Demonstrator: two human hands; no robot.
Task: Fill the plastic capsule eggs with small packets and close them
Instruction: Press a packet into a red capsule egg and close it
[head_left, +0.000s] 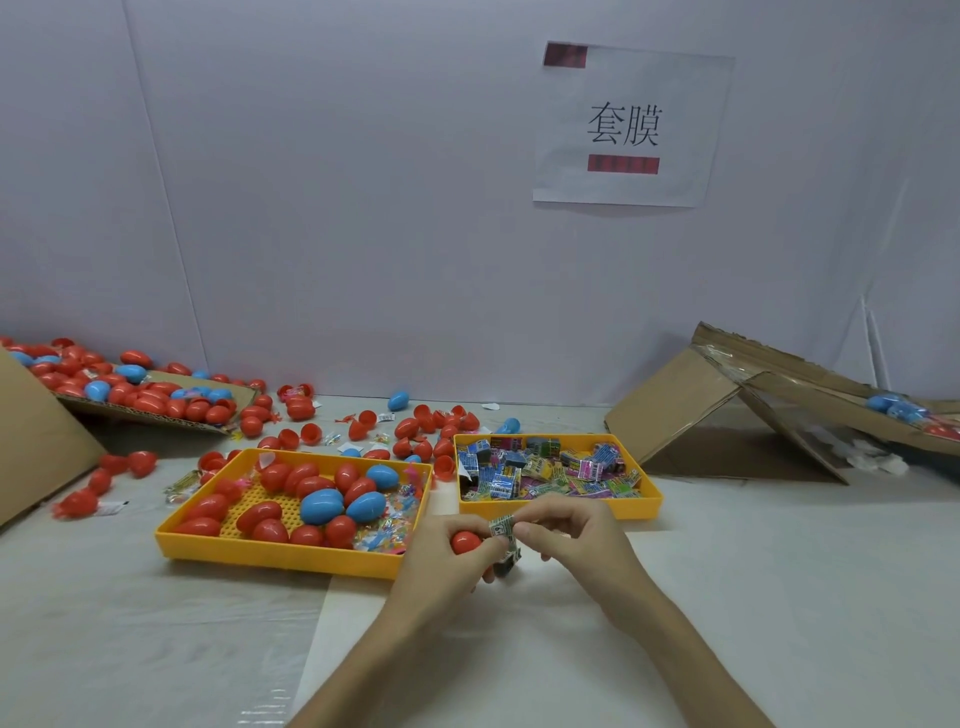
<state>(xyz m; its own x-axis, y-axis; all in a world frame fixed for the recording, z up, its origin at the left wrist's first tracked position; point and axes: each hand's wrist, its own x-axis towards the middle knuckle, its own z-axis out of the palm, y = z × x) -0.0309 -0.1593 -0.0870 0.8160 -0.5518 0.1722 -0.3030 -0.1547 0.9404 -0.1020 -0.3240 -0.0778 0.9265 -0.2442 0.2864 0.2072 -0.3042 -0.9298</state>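
— How will that red egg (466, 542) behave in my grip?

— Light, hard and slick, I'd judge — thin plastic that can squirt out if you squeeze its rounded end. Your left hand (447, 558) has it wrapped in curled fingers, near the centre of the table (156, 623), just in front of the two yellow trays (280, 553).

— And the packet (503, 529)?

— Soft, crinkly, nearly weightless. Your right hand (574, 535) pinches it at its top between thumb and fingertips, touching the egg's right side. Both forearms angle inward — wrists low, hands meeting.
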